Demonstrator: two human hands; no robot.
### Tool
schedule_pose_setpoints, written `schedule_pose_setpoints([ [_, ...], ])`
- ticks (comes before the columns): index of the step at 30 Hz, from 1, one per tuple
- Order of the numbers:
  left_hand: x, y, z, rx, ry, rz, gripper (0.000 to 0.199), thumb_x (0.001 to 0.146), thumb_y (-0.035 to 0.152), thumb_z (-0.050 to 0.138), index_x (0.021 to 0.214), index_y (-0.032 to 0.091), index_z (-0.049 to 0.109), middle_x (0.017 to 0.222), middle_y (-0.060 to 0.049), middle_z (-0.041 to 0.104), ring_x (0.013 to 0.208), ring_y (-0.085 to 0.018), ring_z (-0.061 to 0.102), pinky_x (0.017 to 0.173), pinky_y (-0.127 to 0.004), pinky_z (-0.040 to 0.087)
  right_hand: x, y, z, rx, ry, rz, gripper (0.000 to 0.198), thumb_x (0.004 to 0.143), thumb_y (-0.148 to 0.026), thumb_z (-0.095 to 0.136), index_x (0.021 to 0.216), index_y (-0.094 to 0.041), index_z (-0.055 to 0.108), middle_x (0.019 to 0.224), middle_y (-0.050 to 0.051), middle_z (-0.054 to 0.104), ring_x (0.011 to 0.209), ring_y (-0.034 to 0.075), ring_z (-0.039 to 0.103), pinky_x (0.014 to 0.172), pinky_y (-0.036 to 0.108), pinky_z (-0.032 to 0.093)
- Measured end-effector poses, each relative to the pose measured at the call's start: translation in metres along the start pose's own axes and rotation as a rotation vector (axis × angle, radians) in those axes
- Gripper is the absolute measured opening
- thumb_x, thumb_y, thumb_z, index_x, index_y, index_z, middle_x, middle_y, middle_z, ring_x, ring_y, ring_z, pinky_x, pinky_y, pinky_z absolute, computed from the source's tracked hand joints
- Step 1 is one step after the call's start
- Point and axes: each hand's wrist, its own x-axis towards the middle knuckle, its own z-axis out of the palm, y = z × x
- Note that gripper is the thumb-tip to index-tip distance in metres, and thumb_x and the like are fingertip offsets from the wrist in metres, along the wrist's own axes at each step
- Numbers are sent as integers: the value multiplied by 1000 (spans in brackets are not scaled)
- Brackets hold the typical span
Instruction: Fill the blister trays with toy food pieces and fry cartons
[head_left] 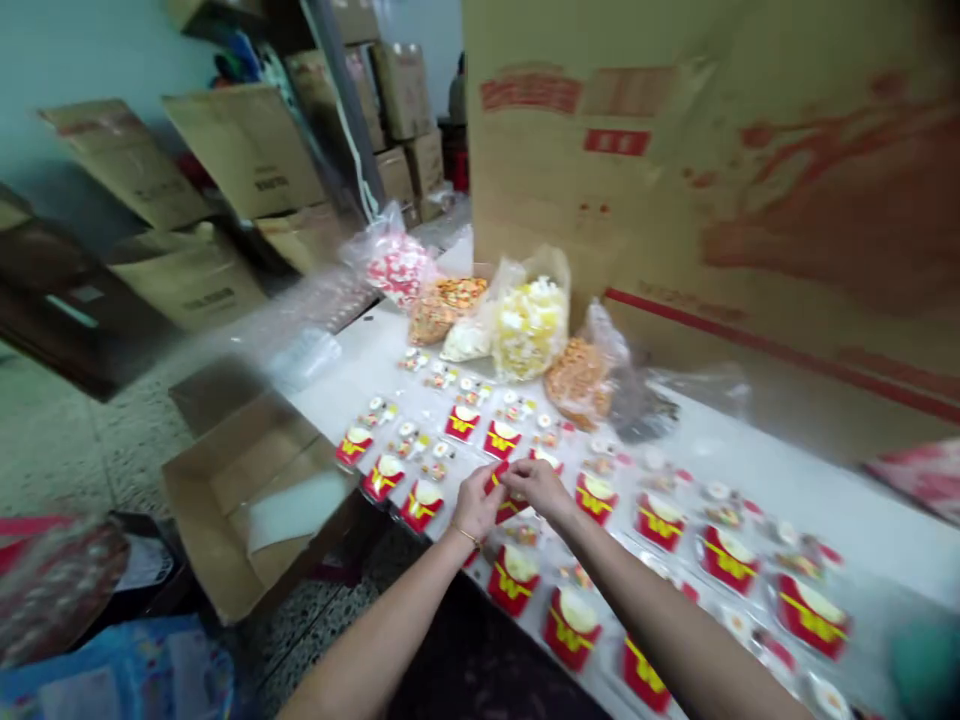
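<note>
My left hand point(478, 508) is closed on a small red fries box point(511, 508) with yellow marking, close to the table's front edge. The fingers of my right hand point(541, 484) are pinched together at the top of that box; whatever lies between their tips is too small to make out. Around both hands lie rows of clear trays, each with a red fries box bearing a yellow W, such as this fries box point(424, 505) to the left and another fries box point(596, 498) to the right. Small colourful pieces point(407, 440) sit behind the boxes in the trays.
Along the back of the white table point(885, 560) stand clear bags: yellow-and-white pieces point(531, 325), orange pieces point(579, 382) and pink-and-white pieces point(397, 268). A large carton point(675, 200) rises behind. An open cardboard box point(225, 500) is at the left, below table height.
</note>
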Motion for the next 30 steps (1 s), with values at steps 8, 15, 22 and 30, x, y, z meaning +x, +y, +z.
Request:
schedule_pose_setpoints([
  [8, 70, -67, -151, 490, 14, -9, 47, 74, 32, 52, 119, 17, 48, 125, -13, 48, 120, -26, 37, 101, -43, 27, 169, -65, 79, -540, 112, -102, 18, 70, -24, 47, 60, -17, 61, 59, 0, 59, 58, 12, 53, 52, 21, 36],
  [15, 110, -108, -141, 865, -222, -159, 64, 75, 44, 46, 132, 21, 29, 144, -9, 14, 131, -32, 8, 102, -54, 13, 270, -48, 133, -1014, -39, 6, 22, 76, -20, 44, 79, -18, 66, 81, 6, 66, 72, 15, 58, 59, 23, 39],
  [22, 111, -119, -136, 897, -220, -147, 63, 78, 45, 41, 134, 18, 26, 145, -9, 10, 132, -31, 5, 103, -50, 14, 277, -37, 135, -1068, -221, -51, 18, 75, -12, 47, 82, -16, 63, 83, 8, 65, 74, 17, 60, 64, 24, 41],
  [30, 127, -110, -141, 928, -186, -71, 57, 79, 36, 39, 130, 11, 32, 143, -14, 16, 131, -26, 14, 103, -44, 17, 222, -22, 131, -1139, -190, -198, 31, 71, -8, 50, 101, -11, 57, 114, 14, 54, 102, 22, 52, 87, 31, 38],
])
